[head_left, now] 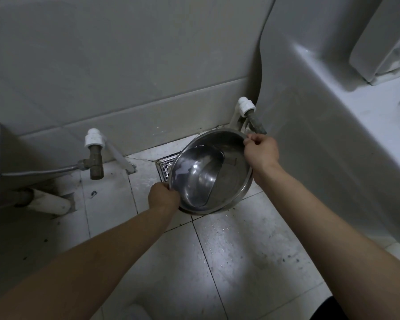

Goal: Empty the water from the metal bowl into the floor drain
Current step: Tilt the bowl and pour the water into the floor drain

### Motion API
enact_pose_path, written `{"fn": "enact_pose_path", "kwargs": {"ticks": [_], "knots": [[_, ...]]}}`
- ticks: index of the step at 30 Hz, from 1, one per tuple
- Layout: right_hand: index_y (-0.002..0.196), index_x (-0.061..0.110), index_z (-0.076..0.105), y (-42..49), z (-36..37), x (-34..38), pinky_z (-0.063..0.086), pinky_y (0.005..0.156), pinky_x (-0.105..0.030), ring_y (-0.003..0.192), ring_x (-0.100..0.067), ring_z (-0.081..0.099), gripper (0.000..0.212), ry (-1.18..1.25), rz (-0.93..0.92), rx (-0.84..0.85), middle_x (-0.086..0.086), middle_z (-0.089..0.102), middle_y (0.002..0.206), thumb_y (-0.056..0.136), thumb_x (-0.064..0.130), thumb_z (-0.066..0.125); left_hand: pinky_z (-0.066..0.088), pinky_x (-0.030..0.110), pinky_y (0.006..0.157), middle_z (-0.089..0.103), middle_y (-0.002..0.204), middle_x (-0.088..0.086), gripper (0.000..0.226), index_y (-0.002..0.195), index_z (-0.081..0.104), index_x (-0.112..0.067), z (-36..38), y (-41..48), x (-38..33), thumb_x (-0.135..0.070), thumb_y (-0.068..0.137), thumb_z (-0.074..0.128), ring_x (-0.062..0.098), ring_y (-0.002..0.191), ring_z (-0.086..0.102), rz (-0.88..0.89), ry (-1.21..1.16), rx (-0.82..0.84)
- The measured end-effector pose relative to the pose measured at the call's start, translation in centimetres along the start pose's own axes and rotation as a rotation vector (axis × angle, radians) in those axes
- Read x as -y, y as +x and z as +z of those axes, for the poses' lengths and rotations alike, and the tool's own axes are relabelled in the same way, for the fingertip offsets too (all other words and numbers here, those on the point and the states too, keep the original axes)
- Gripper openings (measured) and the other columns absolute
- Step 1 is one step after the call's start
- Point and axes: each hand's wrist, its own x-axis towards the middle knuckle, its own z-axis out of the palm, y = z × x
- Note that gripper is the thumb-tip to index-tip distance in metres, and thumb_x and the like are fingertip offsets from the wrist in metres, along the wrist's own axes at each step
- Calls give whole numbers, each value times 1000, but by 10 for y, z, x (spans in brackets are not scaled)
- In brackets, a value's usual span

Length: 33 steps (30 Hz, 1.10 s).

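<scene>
The shiny metal bowl [214, 172] tilts leftward over the square floor drain [165, 166] — water [189, 172] pools at its lower side.

Two bare hands on a metal bowl [211, 172], held low over the floor [240, 245]. Left hand [163, 196] pinching the near-left rim, right hand [261, 152] pinching the far-right rim. Bowl tipped toward the left, w/ water [194, 169] pooled on the low side. Floor drain [166, 168] right under the bowl's left edge, partly hidden by it. Brass valve [95, 160] w/ white cap on the left by the wall. White pipe fitting [246, 107] just behind the bowl. White tub wall [321, 123] on the right. Floor tiles wet & speckled w/ dirt.
</scene>
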Motion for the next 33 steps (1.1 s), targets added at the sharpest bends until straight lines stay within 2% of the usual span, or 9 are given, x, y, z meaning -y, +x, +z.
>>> {"fn": "enact_pose_path", "kwargs": {"ticks": [2, 8, 11, 15, 19, 23, 28, 30, 33], "knots": [[110, 10, 70, 0, -1, 0, 46, 99, -31, 107, -22, 61, 20, -3, 0, 4, -2, 67, 107, 99, 14, 53, 46, 29, 61, 53, 61, 7, 18, 70, 61, -6, 0, 1, -1, 2, 86, 56, 22, 62, 54, -2, 8, 3], [112, 4, 68, -1, 0, 3, 46, 109, -38, 111, -24, 61, 22, 8, 10, 15, -9, 67, 115, 100, 12, 51, 45, 28, 58, 54, 62, 9, 17, 71, 60, -6, 0, 2, -2, 2, 85, 55, 22, 61, 54, -4, 13, 0], [108, 4, 67, -1, 0, 3, 48, 106, -41, 101, -22, 59, 20, -1, 12, 20, -8, 65, 104, 100, 12, 51, 47, 30, 61, 52, 63, 9, 21, 68, 57, -7, -1, 1, -1, 1, 87, 56, 24, 64, 55, -3, 8, 8], [109, 2, 68, -1, 2, 5, 49, 103, -37, 96, -21, 58, 20, 6, 8, 14, -7, 63, 98, 99, 10, 52, 52, 34, 68, 58, 72, 12, 9, 84, 64, -1, -2, 3, -2, 3, 87, 56, 26, 71, 59, -7, 12, 5], [108, -1, 67, -1, 1, 4, 48, 96, -31, 90, -18, 55, 20, 19, 4, 12, -5, 60, 93, 98, 8, 52, 50, 32, 66, 56, 72, 12, 11, 81, 62, -2, 1, 3, -3, 4, 87, 55, 25, 69, 57, -10, 20, 1], [108, -1, 68, 0, 1, 3, 50, 97, -33, 88, -17, 55, 21, 19, 3, 12, -5, 60, 92, 98, 8, 52, 51, 35, 69, 59, 74, 15, 9, 86, 65, 2, 2, 3, -3, 1, 87, 56, 28, 72, 58, -7, 16, -9], [103, 0, 69, 2, 2, 2, 50, 97, -36, 88, -18, 57, 19, 8, 3, 7, -4, 62, 89, 97, 9, 53, 48, 32, 64, 51, 64, 9, 9, 87, 65, 5, 2, 2, -3, 2, 87, 56, 23, 64, 53, -11, 21, -11], [102, 4, 70, 2, 2, 2, 52, 98, -38, 90, -20, 59, 18, 3, 10, 17, -4, 63, 90, 97, 11, 54, 47, 30, 61, 47, 60, 8, 10, 80, 63, 6, 2, 1, -3, 6, 86, 54, 23, 61, 50, -11, 20, -15], [103, 6, 71, 1, 1, 5, 53, 99, -39, 97, -24, 63, 19, -1, 11, 18, -6, 66, 94, 97, 13, 54, 47, 30, 63, 50, 61, 8, 12, 78, 63, 1, 2, 1, -4, 3, 87, 56, 23, 63, 53, -11, 14, -8]]}}
